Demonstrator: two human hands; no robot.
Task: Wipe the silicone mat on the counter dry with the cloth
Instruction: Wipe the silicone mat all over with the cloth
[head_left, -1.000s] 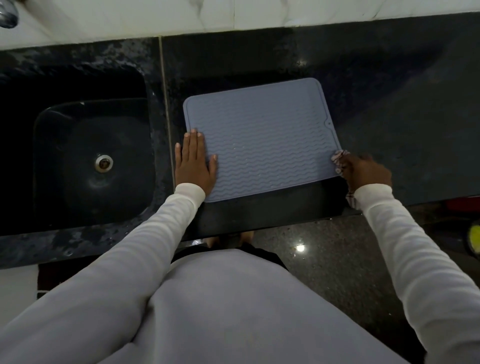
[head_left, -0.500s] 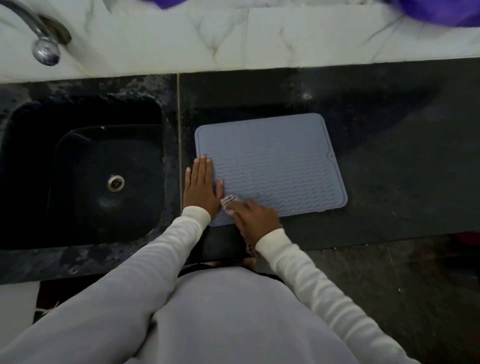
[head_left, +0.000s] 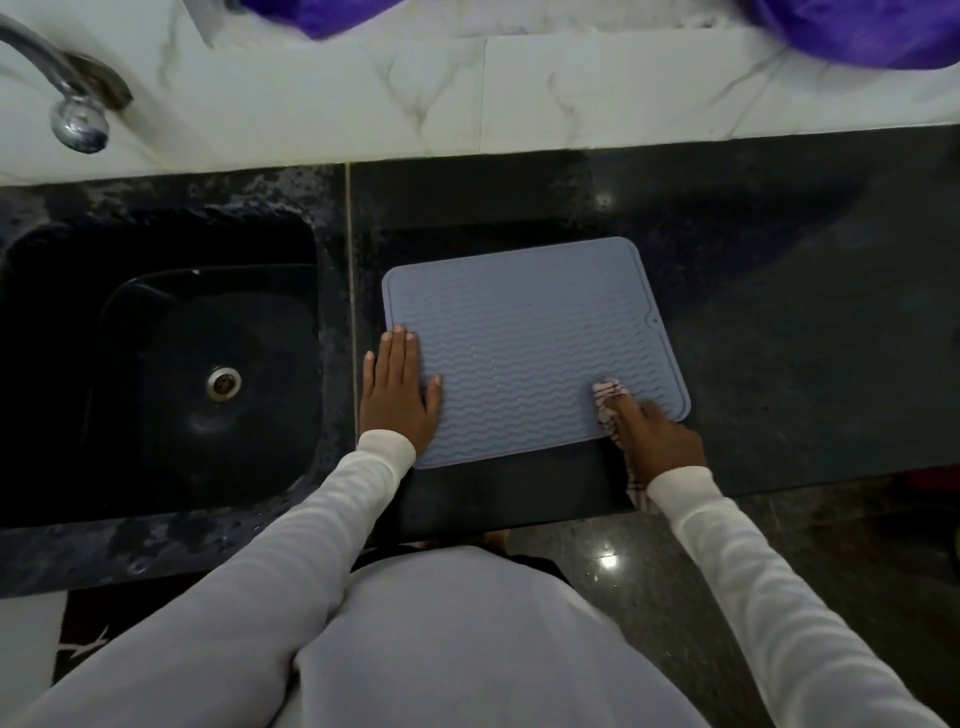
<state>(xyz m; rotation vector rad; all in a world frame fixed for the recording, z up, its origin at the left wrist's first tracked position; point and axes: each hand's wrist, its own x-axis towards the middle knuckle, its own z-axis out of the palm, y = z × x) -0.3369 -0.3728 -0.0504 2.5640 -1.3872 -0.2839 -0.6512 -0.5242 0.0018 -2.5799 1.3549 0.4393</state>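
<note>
Far left, well away from either hand: chrome tap (head_left: 72, 98) curving down off the white marble wall (head_left: 519, 88), spout over the black sink (head_left: 47, 364); steel drain (head_left: 224, 383) in the basin floor. A thin seam (head_left: 353, 291) in the dark stone counter (head_left: 805, 338) runs just left of the left hand's little finger. Left hand (head_left: 397, 395) lies flat, palm down, on the near-left corner of the silicone mat (head_left: 524, 332); fingers straight and close together, thumb splayed out to the right, fingertips pointing toward the wall. Little finger sits at or just off the mat's left edge. Mat is grey-blue, wavy ridges, flat on the counter just right of the seam; it spans the whole gap between the two hands and reaches well beyond the fingertips toward the wall. A small notch (head_left: 654, 320) shows on its right edge, beyond the right hand's fingers. Right hand (head_left: 657, 436) is over the mat's near-right corner, fingers curled down on a bunched pale checked cloth (head_left: 608, 395). Cloth sticks out ahead and left of the fingertips, pressed on the mat; another bit trails under the wrist by the white sleeve (head_left: 727, 545). Purple fabric (head_left: 872, 31) at top right, far past the fingers
</note>
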